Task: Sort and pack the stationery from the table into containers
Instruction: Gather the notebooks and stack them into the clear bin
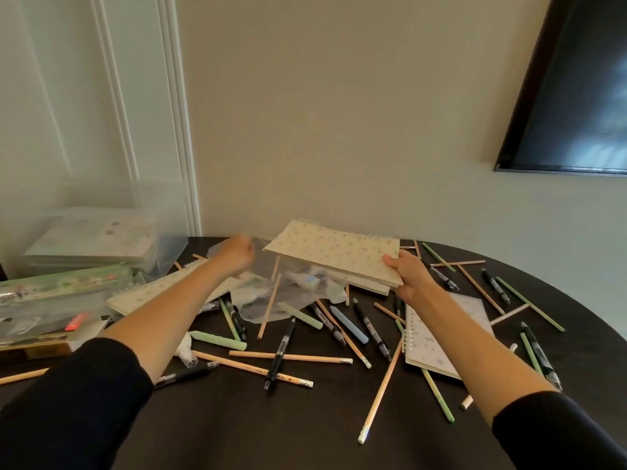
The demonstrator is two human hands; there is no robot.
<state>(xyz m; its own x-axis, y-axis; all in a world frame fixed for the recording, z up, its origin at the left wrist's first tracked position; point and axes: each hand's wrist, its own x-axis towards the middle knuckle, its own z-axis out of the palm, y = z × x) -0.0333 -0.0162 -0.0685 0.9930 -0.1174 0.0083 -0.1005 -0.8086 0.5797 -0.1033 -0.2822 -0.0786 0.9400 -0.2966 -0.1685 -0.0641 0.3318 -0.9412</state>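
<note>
My right hand [409, 271] grips a cream spiral notebook [334, 251] with a small floral print by its near right corner and holds it lifted above the dark round table [305, 429]. My left hand [237, 254] is blurred, fingers curled, pinching the edge of a clear plastic bag [291, 293] that lies under the notebook. Wooden pencils [291, 357], black pens [280, 357], green pencils [437, 395] and pastel chalk sticks [219, 340] lie scattered across the table. Another notebook [437, 337] lies flat under my right forearm, and a third one [152, 293] lies under my left forearm.
A clear plastic box [101, 239] holding notebooks stands at the back left against the wall. In front of it lie clear pouches [51, 296] with stationery. A dark screen [576, 96] hangs on the wall at the upper right. The table's curved edge [597, 330] runs along the right.
</note>
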